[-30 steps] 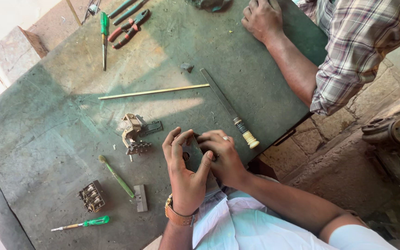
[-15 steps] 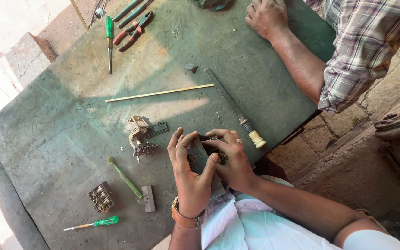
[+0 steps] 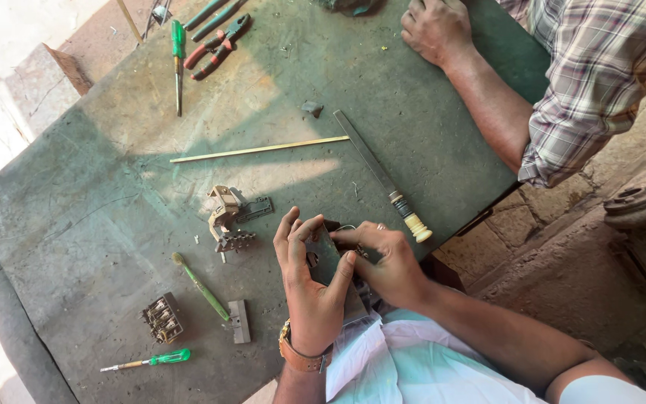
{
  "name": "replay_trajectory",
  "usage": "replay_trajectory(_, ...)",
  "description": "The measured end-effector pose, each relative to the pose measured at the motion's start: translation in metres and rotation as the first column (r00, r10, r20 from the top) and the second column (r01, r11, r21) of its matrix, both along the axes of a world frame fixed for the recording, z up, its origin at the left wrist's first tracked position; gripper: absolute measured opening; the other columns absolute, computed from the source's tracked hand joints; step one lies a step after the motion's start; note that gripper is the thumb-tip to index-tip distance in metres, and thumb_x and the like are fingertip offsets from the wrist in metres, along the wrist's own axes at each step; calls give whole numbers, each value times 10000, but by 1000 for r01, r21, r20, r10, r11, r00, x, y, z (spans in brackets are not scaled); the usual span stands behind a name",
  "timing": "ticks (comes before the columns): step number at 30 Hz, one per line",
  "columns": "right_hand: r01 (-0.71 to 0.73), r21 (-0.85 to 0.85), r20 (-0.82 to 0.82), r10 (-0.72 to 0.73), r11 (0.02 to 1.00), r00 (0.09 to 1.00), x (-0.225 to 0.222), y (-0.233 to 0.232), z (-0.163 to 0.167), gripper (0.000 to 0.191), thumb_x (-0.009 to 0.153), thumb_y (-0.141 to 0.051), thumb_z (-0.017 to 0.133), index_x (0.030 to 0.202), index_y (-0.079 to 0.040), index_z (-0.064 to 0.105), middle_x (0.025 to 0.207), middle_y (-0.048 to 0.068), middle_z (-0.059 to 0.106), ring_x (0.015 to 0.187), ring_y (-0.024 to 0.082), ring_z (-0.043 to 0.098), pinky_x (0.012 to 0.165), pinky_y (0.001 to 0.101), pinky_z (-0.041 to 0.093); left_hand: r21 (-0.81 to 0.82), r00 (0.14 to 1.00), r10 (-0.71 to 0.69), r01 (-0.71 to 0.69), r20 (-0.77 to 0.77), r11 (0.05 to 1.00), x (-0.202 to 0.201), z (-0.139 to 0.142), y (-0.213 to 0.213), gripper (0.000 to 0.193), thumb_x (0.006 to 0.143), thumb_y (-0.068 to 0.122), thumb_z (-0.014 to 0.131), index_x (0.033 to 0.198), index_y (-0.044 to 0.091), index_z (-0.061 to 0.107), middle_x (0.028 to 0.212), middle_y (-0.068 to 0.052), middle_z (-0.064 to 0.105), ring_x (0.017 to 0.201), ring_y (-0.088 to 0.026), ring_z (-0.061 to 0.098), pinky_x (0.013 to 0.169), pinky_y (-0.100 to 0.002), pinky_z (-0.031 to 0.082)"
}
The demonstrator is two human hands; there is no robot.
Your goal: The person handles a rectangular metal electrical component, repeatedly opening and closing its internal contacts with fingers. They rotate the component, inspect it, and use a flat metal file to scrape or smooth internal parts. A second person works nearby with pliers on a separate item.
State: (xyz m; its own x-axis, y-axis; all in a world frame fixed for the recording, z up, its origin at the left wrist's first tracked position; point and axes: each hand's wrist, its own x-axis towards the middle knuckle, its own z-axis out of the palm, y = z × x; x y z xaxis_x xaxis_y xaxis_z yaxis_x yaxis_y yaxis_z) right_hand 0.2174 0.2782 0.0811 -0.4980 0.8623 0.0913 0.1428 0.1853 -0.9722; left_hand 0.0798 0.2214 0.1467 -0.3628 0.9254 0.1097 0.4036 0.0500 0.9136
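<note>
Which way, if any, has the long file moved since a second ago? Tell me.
No. The file still crosses the end of the thin stick, just as before.

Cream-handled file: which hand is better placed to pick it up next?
Probably the right hand: the cream-handled file lies with its handle end just beyond that hand's knuckles, on its side. The left hand is farther off and cradles the dark metal part.
</note>
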Motion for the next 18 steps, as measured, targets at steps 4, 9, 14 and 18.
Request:
replay_trajectory(4, -4, 61, 76, -1, 998, 997, 3, 2, 13, 186, 855, -39, 708, 1035, -31, 752, 912, 98, 716, 897, 211, 660, 824, 359, 481, 1, 1000, 0, 0, -16, 1000, 0, 1, 1, 556, 832, 125, 776, 1351, 51, 593, 1553, -231, 415, 1467, -368, 433, 1170, -466, 387)
replay_trajectory(9, -45, 163, 128, 25, 986, 991, 7, 0, 22, 83, 835, -30, 731, 918, -37, 730, 888, 86, 712, 926, 217, 668, 836, 365, 470, 5, 1000, 0, 0, 25, 1000, -1, 1, 0, 545, 844, 123, 769, 1351, 46, 585, 1545, -234, 416, 1466, -360, 442, 1160, -455, 415)
replay_trajectory(14, -89, 112, -2, 90, 990, 996, 11, 1, 16, 117, 813, -5, 717, 925, 17, 694, 1170, 176, 623, 1111, 299, 641, 930, 370, 509, 8, 1000, -4, 4, 14, 1000, 0, -1, 0, 540, 856, 132, 785, 1350, 45, 588, 1546, -234, 405, 1459, -361, 441, 1156, -453, 417)
replay_trajectory(18, -9, -10, 22, 9, 1000, 1000, -4, 0, 2, 131, 853, -29, 713, 975, 21, 712, 1153, 124, 669, 1070, 241, 689, 903, 340, 555, 0, 1000, -10, 10, -4, 1000, 0, -2, 0, 548, 846, 123, 760, 1359, 49, 581, 1556, -228, 402, 1463, -363, 437, 1162, -462, 412)
